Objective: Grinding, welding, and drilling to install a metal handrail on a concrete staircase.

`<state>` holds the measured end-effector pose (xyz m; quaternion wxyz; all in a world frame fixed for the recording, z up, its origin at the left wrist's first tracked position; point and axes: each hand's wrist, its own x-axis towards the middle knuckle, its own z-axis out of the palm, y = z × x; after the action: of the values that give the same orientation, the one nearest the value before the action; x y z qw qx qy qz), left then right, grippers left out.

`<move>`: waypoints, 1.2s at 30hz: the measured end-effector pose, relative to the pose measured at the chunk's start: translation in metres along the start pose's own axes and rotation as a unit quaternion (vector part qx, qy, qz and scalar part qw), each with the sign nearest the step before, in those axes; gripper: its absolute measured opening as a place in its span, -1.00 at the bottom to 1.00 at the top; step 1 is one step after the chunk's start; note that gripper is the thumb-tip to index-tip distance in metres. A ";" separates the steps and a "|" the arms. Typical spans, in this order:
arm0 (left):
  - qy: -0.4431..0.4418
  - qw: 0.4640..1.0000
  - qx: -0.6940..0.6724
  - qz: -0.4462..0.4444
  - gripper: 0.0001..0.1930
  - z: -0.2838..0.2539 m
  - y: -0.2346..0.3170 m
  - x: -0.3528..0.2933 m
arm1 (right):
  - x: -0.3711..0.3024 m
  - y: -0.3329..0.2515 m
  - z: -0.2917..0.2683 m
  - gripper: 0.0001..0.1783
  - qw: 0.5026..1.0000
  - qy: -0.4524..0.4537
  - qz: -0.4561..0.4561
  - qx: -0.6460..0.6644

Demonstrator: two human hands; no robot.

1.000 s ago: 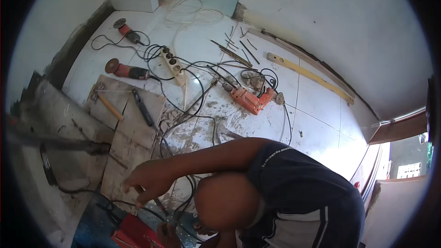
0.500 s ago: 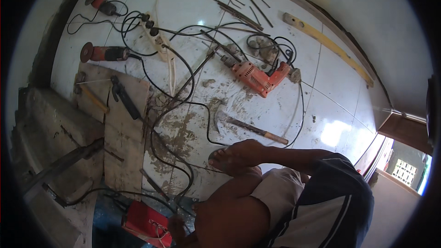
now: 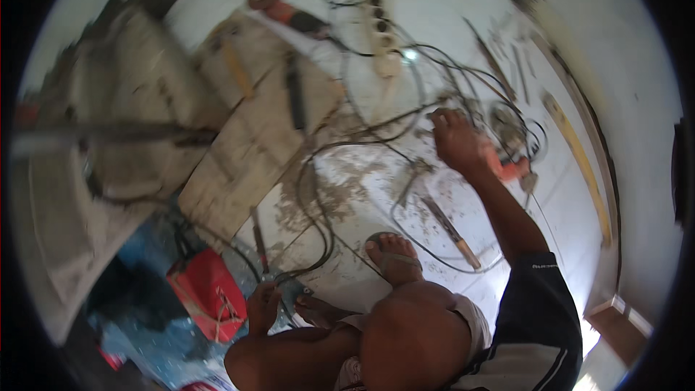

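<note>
My right hand is stretched out over the floor, above an orange-red power drill that it partly covers. Its fingers look bent and somewhat apart, with nothing visible in them, though blur softens them. Low in the view, beside my knee, my left hand hovers near a red box-shaped machine with cables, its fingers loosely apart. A hammer lies between my right forearm and my sandaled foot. On a wooden board rests a black electrode holder.
An angle grinder and a power strip lie at the back, with black cables looping across the dirty tiles. A yellow level lies along the right wall. A metal bar juts in from the left over concrete steps.
My right hand has moved from near my foot forward to over the drill. The view has turned and shifted, and more of my left hand and the red machine shows.
</note>
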<state>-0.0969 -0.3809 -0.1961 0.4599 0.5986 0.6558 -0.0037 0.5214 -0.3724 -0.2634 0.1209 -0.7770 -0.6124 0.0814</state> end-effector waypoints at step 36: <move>0.032 0.971 -0.215 0.104 -0.77 0.050 0.047 0.054 | 0.030 -0.069 -0.018 -0.73 0.835 -0.035 0.096 0.541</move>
<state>-0.0221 -0.3537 -0.2323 0.5547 0.5505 0.5896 0.2041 0.4692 -0.3291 -0.2261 0.4923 -0.6392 -0.3966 0.4379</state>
